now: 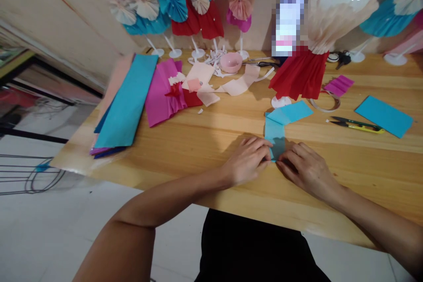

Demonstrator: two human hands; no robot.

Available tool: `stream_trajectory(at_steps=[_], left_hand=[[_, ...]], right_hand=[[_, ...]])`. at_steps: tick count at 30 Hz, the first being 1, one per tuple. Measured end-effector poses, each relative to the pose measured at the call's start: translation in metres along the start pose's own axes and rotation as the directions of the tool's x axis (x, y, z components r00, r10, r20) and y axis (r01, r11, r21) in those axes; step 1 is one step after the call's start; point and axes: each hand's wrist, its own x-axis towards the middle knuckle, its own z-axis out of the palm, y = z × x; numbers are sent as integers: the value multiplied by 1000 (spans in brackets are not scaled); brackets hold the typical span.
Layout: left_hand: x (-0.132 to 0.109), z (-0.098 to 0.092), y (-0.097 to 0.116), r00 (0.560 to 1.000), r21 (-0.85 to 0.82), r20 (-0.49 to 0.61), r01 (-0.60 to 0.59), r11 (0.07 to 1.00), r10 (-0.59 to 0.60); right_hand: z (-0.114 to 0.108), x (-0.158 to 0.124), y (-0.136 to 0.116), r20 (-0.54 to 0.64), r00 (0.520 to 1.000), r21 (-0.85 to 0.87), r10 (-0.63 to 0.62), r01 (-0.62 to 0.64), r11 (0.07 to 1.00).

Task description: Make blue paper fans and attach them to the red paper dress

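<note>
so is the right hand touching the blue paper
Touching. The head view shows the right hand with its fingers against the lower end of the folded blue paper, no gap between them.

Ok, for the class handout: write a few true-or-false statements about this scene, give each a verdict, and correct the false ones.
1. The left hand and right hand both touch the folded blue paper strip. True.
2. The yellow-handled snips lie to the left of the hands. False: they lie to the right of the hands.
3. The pink bowl stands on the wooden table. True.
4. The right hand is gripping the pink crepe paper. False: that paper lies on the table, well to the left of the right hand, which is on the blue strip.
</note>
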Motion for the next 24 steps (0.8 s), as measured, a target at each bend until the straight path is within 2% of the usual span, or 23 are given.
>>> stream_trajectory(at_steps=[8,16,24], left_hand=[[1,-1,-5,1000,-68,-8,20,998,-21],[0,-2,-3,998,-86,-10,53,995,-54],[-1,0,-3,997,-76,-6,75,994,-76]], right_hand=[[-1,-3,4,1,1000,32,1,-1,999],[-6,-3,5,55,993,145,105,-112,983],[-8,-1,4,78,987,120,141,-150,981]])
